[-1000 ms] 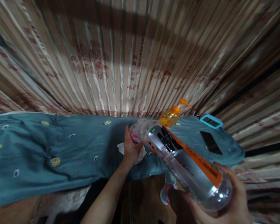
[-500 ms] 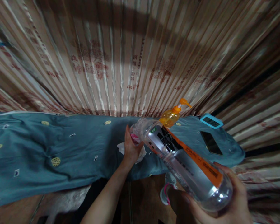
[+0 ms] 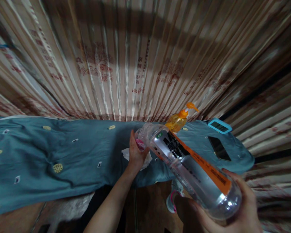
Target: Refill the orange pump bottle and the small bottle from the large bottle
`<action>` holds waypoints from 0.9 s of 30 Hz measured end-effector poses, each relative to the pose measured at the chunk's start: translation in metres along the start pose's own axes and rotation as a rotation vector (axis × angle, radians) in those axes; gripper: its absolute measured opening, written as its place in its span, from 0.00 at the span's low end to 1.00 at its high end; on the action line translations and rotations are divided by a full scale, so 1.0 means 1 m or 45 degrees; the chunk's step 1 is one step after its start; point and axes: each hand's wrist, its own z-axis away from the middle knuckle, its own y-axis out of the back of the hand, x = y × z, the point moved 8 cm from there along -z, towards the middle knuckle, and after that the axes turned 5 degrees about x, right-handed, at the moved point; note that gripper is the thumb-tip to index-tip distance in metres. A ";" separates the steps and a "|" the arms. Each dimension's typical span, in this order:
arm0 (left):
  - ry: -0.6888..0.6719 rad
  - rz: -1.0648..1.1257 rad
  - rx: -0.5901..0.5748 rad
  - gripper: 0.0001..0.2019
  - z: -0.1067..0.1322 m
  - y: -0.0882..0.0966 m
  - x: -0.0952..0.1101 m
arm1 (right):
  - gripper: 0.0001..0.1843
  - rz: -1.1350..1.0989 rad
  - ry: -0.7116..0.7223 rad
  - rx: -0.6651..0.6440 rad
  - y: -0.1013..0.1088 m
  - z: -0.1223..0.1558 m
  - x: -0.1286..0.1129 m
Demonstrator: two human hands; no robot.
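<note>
Teal cloth (image 3: 82, 158) (yellow-patterned) bears tissue (image 3: 147, 160), pump bottle (image 3: 177, 123), phone (image 3: 219, 148) and blue-framed display (image 3: 219, 126).

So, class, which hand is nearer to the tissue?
Left. The left hand overlaps the tissue in view; the right hand is farther off to the right, holding the base of the bottle.

Tilted bottle (image 3: 194, 171) in right grip (image 3: 244, 210), phone (image 3: 219, 148)

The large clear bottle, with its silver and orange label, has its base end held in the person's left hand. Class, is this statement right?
Not quite: the head view shows the base end of the large clear bottle, with its silver and orange label, held in the right hand, not the left hand.
</note>
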 end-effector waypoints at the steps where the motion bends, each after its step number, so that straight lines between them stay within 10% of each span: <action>1: -0.006 -0.006 0.003 0.56 0.000 0.000 0.001 | 0.58 0.004 0.011 0.002 0.000 0.000 -0.001; 27: 0.059 0.002 -0.002 0.56 -0.001 -0.001 0.003 | 0.60 -0.065 0.006 0.005 0.000 0.000 -0.007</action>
